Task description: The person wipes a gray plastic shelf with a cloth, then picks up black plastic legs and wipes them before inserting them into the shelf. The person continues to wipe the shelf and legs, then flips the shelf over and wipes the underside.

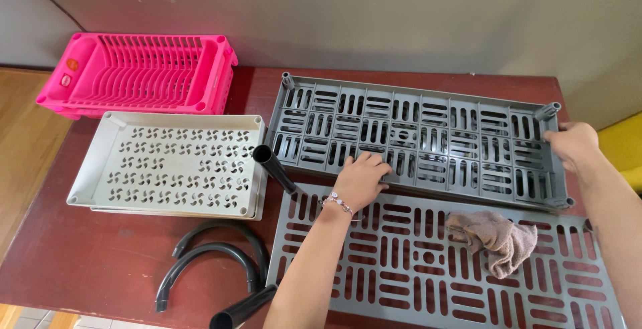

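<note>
One head-worn camera looks steeply down from close above onto a dark red table (pixel 100 269); far wall (pixel 401 15) ahead.

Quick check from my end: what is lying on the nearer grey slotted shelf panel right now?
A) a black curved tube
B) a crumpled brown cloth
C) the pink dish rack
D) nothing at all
B: a crumpled brown cloth lies on the nearer grey shelf panel, while the black curved tubes rest on the table and the pink dish rack stands at the far left.
</note>
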